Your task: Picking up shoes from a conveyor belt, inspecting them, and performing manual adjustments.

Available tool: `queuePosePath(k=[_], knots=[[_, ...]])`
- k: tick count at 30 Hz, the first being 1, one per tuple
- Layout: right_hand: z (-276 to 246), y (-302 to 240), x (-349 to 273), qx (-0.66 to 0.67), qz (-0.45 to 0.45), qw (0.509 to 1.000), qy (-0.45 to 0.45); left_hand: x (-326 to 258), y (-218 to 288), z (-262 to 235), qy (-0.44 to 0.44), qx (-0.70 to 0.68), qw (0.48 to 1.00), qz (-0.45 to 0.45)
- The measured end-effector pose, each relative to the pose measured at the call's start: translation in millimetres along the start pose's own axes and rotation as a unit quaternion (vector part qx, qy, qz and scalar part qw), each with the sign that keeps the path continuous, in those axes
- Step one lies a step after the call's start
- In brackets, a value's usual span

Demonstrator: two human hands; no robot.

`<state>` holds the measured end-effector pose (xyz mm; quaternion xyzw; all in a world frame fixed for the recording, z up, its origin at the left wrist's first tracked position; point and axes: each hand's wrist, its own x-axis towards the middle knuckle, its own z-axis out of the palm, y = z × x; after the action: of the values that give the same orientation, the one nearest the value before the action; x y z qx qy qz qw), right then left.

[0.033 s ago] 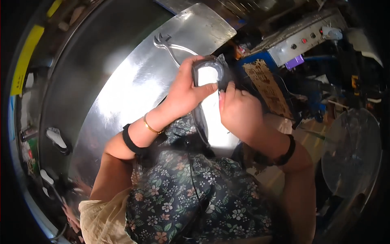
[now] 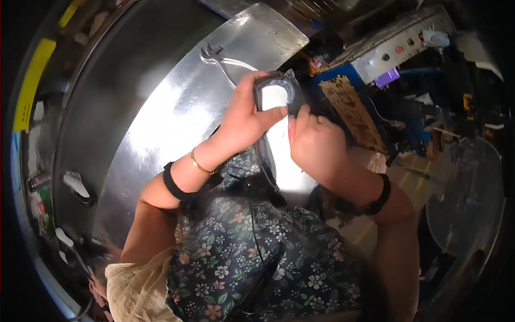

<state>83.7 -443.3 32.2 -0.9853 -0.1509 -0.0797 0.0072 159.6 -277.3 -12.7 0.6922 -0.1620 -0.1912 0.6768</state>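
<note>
Before my body, a dark-edged shoe upper (image 2: 263, 153) is turned with its long white underside (image 2: 276, 134) facing up. My left hand (image 2: 247, 112) is closed around its far left end, thumb pressed on the white surface. On the opposite side my right hand (image 2: 316, 139) has its fingers bent and pressed against the dark material (image 2: 296, 96) along the edge. What the right fingertips pinch is partly hidden. Beyond the left hand, metal pincers (image 2: 211, 56) lie on the shiny metal table (image 2: 171, 102), their handles running toward the shoe upper.
A dark belt (image 2: 123, 64) curves along the left, bearing a white-bottomed shoe (image 2: 76, 185). Another person's hand (image 2: 97, 292) shows at lower left. At right are a control panel (image 2: 383, 56), a purple box (image 2: 387, 78), a worn brown board (image 2: 351, 112) and a round translucent disc (image 2: 464, 196).
</note>
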Motion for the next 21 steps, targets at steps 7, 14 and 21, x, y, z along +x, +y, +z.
queuePosePath(k=[7,14,21], knots=[[6.5,36.0,-35.1,0.617,0.250,0.722,-0.188,-2.9,4.5,9.6,-0.014,-0.034,0.999,-0.003],[4.3,5.9,-98.4,0.502,0.324,0.776,-0.204,-6.8,7.7,14.6,-0.030,-0.040,0.999,-0.016],[56.8,15.1,-100.3,0.836,0.342,0.415,-0.110,7.0,0.4,14.2,-0.053,-0.018,0.998,-0.031]])
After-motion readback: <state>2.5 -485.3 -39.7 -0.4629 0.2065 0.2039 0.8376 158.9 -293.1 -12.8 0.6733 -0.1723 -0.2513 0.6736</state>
